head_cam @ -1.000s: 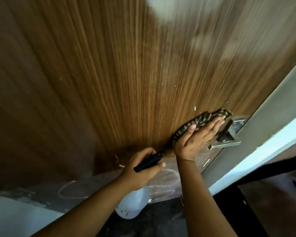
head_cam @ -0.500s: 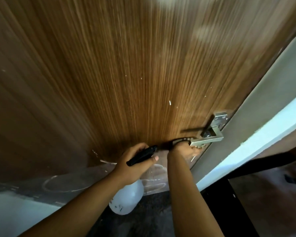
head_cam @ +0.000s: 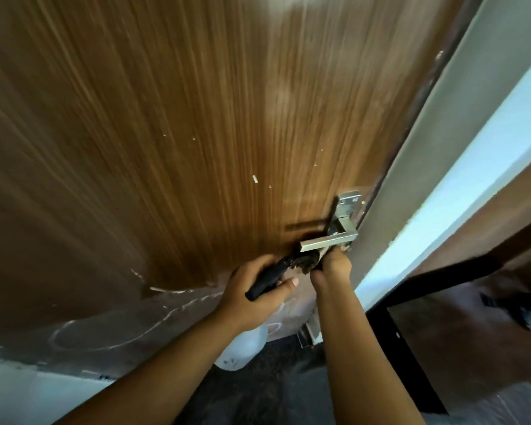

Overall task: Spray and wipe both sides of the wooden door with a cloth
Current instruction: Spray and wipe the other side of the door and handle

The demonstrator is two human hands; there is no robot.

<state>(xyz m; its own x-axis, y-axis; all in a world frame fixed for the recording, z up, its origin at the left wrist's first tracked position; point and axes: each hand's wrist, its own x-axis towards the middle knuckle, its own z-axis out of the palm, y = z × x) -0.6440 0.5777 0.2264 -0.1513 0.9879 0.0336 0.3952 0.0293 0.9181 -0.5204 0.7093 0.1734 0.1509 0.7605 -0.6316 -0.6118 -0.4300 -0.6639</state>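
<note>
Head view: left hand (head_cam: 252, 289) fingers grip spray bottle (head_cam: 242, 348), right hand (head_cam: 334, 266) bunches cloth (head_cam: 304, 265) against streaky wooden door (head_cam: 196, 133).

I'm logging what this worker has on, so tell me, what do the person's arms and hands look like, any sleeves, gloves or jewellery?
Both forearms are bare as far as the head view shows them: no sleeve edge comes into the picture. The left hand and the right hand wear no gloves. No watch, bracelet or ring can be seen on either. The left thumbnail looks short and unpainted. The right hand's fingers are hidden, so rings there cannot be ruled out.
</note>
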